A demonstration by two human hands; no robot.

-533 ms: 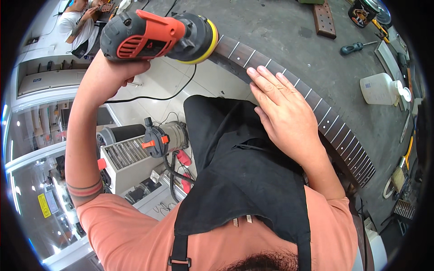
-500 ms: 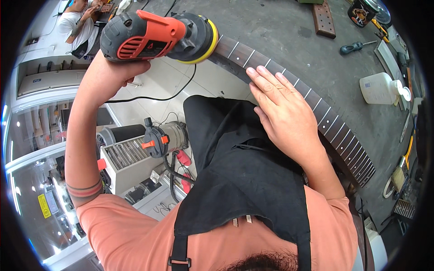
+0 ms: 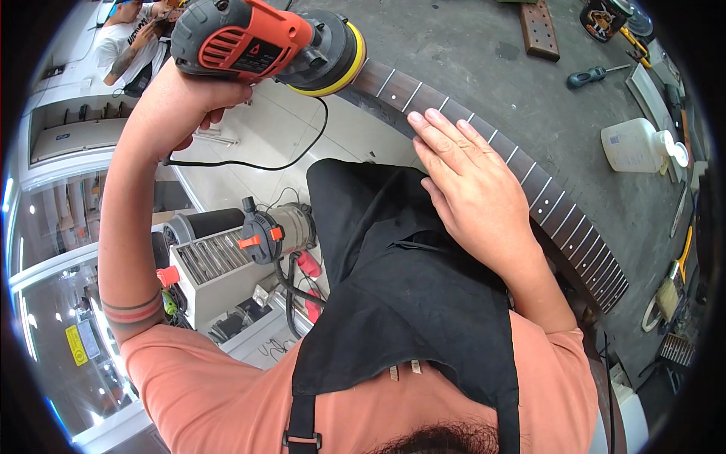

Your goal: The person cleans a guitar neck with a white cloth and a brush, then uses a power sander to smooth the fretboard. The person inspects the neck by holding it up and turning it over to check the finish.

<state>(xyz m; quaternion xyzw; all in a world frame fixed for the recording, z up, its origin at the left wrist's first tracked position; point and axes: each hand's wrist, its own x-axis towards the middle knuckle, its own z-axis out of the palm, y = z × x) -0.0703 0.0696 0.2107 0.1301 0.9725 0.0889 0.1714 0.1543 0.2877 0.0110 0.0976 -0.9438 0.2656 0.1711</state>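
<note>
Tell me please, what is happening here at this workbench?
A person in a black apron works on a guitar neck that lies along the edge of a grey workbench. The left hand grips an orange and grey power sander, and its yellow-rimmed pad sits at the far end of the fretboard. The right hand lies flat on the frets and holds the neck down.

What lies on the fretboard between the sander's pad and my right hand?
Nothing: in the head view only bare dark fretboard, with metal frets and small inlay dots, runs from the sander to the right hand.
</note>
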